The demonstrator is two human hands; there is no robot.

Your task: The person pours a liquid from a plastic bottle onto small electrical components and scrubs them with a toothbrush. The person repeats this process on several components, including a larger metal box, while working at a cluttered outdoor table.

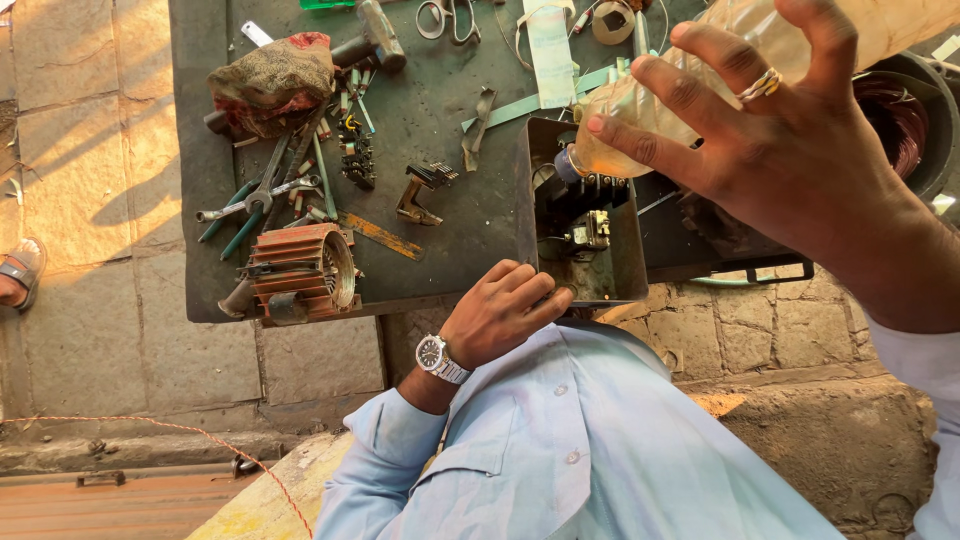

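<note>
My right hand, with a ring on one finger, grips a clear plastic bottle of yellowish liquid. The bottle is tilted, its neck pointing down over an open dark metal box with small parts inside. My left hand, a watch on its wrist, has its fingers curled on the box's near edge. The box stands on a dark worktable.
The table holds an orange finned motor housing, pliers and a spanner, a hammer, scissors and a cloth bundle. A round casing with copper winding sits at the right. Another person's sandalled foot rests on the stone floor.
</note>
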